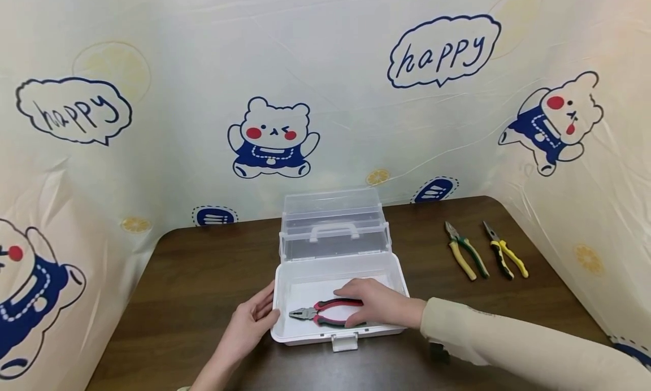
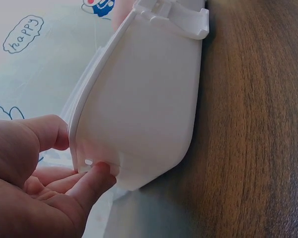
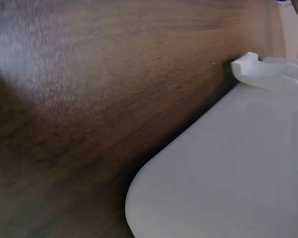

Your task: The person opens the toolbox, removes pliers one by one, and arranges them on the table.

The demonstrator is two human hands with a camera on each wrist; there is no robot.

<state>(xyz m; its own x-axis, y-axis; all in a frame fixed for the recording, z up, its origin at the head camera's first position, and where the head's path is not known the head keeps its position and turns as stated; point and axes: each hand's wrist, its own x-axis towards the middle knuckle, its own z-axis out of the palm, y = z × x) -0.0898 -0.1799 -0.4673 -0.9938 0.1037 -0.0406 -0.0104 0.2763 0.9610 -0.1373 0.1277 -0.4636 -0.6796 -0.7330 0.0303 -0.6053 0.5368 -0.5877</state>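
A white plastic toolbox (image 1: 338,339) with its clear lid (image 1: 331,210) raised stands on the dark wooden table. Inside it lies a pair of combination pliers (image 1: 304,313) with red and black handles, jaws pointing left. My right hand (image 1: 378,305) reaches in from the right and grips the handles, thumb on the near one and fingers over the far one. At the box's left end, my left hand (image 1: 249,323) pinches the wall, thumb at the rim and fingertips (image 2: 103,171) against the outer side. The right wrist view shows the box's outer wall (image 3: 213,173), with the right hand out of frame.
To the right on the table lie pliers with green and cream handles (image 1: 465,252) and long-nose pliers with yellow and black handles (image 1: 504,251). A white front latch (image 1: 344,342) hangs down from the box. A printed curtain (image 1: 346,125) surrounds the table's back and sides.
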